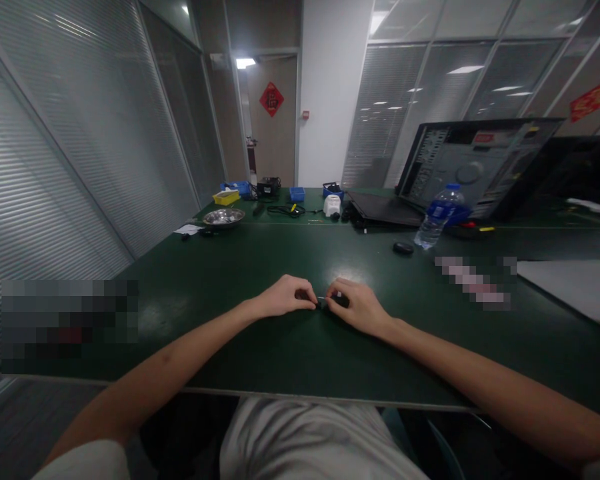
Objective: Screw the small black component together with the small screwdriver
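Note:
Over the green tabletop (260, 357), my left hand (289, 296) and my right hand (359, 307) face each other, only a small gap apart. Both are pinched, thumb against fingertips. Between the fingertips sits a small dark piece (321, 303) with a thin light edge, too small to name. The left fingertips touch its left side and the right fingertips its right side. Something dark shows inside the curl of my right hand, and I cannot make out what it is.
A black computer mouse (403, 248) and a water bottle (433, 223) stand to the right, before an open computer case (473, 167). Farther back are a metal dish (223, 217), a yellow tray (226, 198), a blue tray (297, 194) and a black cable (280, 211).

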Available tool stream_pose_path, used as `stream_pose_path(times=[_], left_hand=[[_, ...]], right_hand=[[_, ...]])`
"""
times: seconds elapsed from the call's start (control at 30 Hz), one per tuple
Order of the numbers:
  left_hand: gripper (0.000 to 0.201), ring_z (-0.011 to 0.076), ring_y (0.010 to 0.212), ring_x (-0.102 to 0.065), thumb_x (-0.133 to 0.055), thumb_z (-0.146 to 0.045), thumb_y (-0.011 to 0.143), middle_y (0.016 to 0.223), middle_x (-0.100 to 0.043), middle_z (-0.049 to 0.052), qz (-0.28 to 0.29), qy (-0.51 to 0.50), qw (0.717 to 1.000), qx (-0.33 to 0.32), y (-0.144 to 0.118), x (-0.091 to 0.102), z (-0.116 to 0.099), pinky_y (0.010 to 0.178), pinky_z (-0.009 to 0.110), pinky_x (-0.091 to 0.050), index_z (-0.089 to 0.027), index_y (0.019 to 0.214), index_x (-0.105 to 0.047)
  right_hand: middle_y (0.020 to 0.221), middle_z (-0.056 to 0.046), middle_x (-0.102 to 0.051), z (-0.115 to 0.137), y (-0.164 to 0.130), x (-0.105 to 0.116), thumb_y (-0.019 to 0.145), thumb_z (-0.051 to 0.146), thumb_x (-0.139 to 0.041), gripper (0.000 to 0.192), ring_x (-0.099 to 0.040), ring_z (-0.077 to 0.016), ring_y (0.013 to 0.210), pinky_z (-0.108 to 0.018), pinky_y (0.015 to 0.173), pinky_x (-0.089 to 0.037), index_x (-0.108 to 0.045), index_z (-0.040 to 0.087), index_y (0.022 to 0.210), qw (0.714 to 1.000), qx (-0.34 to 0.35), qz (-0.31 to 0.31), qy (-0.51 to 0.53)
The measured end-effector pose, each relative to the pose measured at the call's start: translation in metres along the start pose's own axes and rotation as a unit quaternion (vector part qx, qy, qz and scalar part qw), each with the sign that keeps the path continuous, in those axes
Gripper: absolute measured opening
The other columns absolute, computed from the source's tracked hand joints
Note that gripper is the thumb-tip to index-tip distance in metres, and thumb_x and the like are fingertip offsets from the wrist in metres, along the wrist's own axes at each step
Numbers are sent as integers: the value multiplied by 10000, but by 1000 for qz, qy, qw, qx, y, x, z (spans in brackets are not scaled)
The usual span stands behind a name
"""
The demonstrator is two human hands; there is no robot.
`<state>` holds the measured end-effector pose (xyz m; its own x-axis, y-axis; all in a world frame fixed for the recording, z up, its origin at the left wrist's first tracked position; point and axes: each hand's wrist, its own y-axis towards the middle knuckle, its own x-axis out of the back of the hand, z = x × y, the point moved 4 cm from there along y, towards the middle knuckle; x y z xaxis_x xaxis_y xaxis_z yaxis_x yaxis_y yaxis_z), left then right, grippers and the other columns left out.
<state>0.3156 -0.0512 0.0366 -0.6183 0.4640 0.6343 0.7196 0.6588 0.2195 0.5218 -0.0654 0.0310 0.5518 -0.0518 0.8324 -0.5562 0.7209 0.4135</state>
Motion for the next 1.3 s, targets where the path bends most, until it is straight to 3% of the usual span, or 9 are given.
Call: stream_pose_path(times=[0.33, 0.6, 1.3], left_hand=[[370, 154, 833, -625, -745, -331, 885, 973, -698, 34, -42, 37, 998, 18, -4, -1, 5, 727, 251, -460, -195, 1225, -690], [236, 156, 820, -611, -693, -347, 930, 963, -685, 51, -44, 75, 996, -6, -5, -2, 2, 740, 258, -465, -190, 1090, -768], [233, 163, 784, -633, -736, -314, 910, 917, -719, 49, -64, 67, 996, -8, -3, -7, 1, 715, 267, -447, -204, 1102, -808]], right_hand=[[879, -11, -668, 2, -1, 1, 912, 247, -638, 50, -592, -159, 746, -273, 682, -385, -666, 215, 938, 1000, -25, 14, -5], [884, -12, -667, 3, -2, 3, 919, 257, -630, 58, -588, -155, 748, -276, 686, -377, -658, 209, 936, 999, -23, 28, -17], [960, -24, -643, 9, -2, -5, 1000, 295, -564, 105, -583, -162, 778, -275, 649, -353, -635, 225, 1035, 997, 34, 49, -57]])
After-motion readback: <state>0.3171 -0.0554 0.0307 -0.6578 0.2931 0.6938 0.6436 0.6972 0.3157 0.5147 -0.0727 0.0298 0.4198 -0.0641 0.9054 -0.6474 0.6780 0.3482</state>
